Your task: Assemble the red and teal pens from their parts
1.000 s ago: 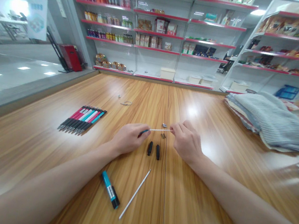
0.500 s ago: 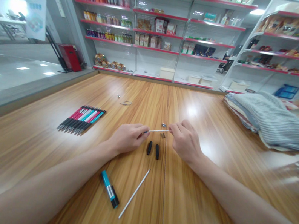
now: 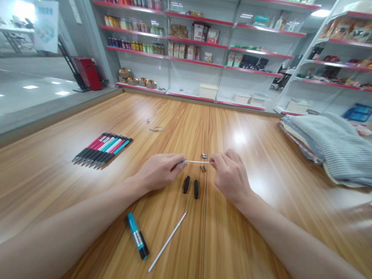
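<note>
My left hand (image 3: 158, 171) is closed round a blue pen barrel, of which only the tip shows. A thin white refill (image 3: 197, 162) runs from that barrel to my right hand (image 3: 230, 174), which pinches its far end. Both hands hover just above the wooden table (image 3: 271, 182). Below them lie two small black pen parts (image 3: 191, 186), side by side. Small metal bits (image 3: 204, 157) rest near my right fingertips. Closer to me lie a blue and black pen barrel (image 3: 137, 236) and a second white refill (image 3: 168, 241).
A row of several pink, teal and black pens (image 3: 104, 143) lies to the left. A small ring and clip (image 3: 156, 128) sit further back. Folded striped cloths (image 3: 341, 149) are stacked at the right. Shop shelves (image 3: 195, 41) with goods stand behind the table.
My hands have drawn slightly closer together, and less of the white refill shows between them. The things on the table have not moved.
</note>
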Demonstrator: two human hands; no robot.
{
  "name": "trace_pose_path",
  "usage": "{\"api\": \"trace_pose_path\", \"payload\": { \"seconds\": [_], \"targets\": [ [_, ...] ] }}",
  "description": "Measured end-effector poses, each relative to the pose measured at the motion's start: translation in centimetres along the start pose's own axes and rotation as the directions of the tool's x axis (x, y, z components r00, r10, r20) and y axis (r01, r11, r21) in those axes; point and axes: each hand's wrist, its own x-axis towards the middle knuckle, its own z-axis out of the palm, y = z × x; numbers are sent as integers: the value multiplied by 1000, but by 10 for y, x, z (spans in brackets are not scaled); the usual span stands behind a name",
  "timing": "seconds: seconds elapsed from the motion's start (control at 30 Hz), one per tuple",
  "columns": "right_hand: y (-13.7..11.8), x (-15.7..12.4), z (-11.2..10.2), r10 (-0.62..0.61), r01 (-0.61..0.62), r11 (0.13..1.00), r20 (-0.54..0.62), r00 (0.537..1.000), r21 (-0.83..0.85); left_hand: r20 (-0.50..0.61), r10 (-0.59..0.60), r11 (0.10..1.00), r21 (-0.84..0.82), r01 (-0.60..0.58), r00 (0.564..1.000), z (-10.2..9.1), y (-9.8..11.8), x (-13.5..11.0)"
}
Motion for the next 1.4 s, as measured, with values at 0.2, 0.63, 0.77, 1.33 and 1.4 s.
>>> {"api": "trace_pose_path", "payload": {
  "seconds": [0.2,0.63,0.77,1.33,1.4],
  "targets": [
    [-7,0,1,-56,57,998,-22,998,26,46,87,996,22,-88,995,-1,6,-1],
    [-12,-1,-2,20,-8,990,-86,996,138,5,79,997,-2,-79,997,0,5,-1],
    [-12,-1,0,-26,37,990,-82,996,139,34,126,992,26,-127,991,-3,8,-1],
    [-5,-4,0,-106,113,981,-50,993,159,75,158,981,103,-165,985,-4,12,-3],
    [-5,-4,-1,-111,119,979,-54,992,164,79,161,981,96,-168,984,-4,12,-3]
  ]
}}
